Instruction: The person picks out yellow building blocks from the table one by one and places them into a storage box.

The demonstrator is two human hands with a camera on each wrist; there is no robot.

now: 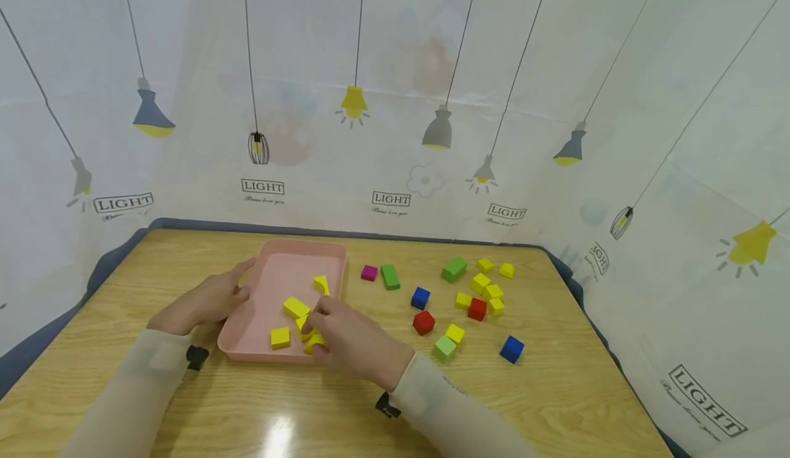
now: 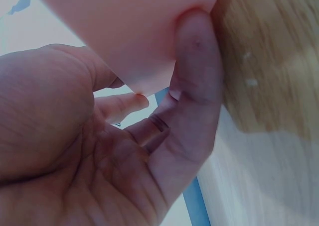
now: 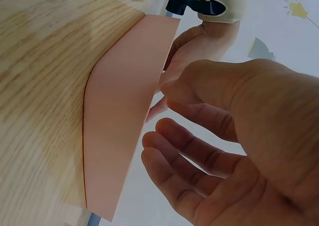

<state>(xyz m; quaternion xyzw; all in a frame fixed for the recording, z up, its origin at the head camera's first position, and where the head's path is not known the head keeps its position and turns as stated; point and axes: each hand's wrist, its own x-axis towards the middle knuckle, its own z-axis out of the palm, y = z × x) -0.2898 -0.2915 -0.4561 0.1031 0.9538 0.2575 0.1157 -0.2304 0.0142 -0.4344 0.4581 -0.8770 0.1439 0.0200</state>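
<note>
A pink tray lies on the table with several yellow blocks inside, one a flat square block near its front. My left hand grips the tray's left side. In the left wrist view, fingertips of the left hand press on the pink wall, with the thumb partly hidden behind it. Over the tray's front right part is my right hand, close above yellow blocks and covering some of them. The right wrist view shows the right hand with loosely bent fingers and no block visible among them, beside the tray wall.
Right of the tray are loose blocks: a magenta block, green block, blue cube, red block and light green cube. Several yellow blocks surround a red cube. A printed curtain hangs behind the table.
</note>
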